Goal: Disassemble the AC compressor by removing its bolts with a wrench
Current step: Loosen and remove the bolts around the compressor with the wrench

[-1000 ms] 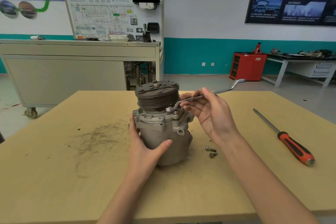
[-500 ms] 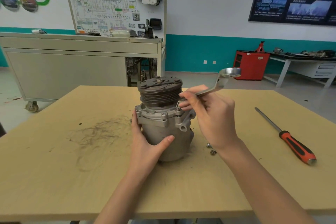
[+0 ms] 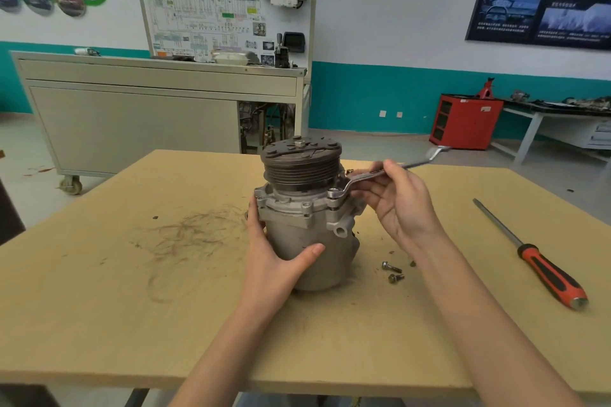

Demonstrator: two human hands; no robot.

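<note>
Right hand (image 3: 400, 205) pinches silver ring wrench (image 3: 390, 172) on 3 o'clock flange bolt (image 3: 334, 192); left hand (image 3: 274, 258) grips grey metal compressor (image 3: 307, 235). Two dark bolts (image 3: 392, 272) lie removed; others stay fitted.

**Wrench set back down on the flange bolt**

Half a second ago the wrench (image 3: 418, 162) was tipped up steeply, the broad face of its free end turned toward the camera. Now its ring end lies flat over the bolt (image 3: 334, 191) at the right front of the AC compressor (image 3: 307, 235) flange, with the shank running out to the right, much as it did a second ago. The right hand (image 3: 401, 205) has rolled from knuckles-up to palm-up, fingers (image 3: 370, 195) under the shank and thumb on top. The two loose bolts (image 3: 392, 272) on the tabletop (image 3: 132, 307), half hidden behind the wrist before, show whole again.
</note>
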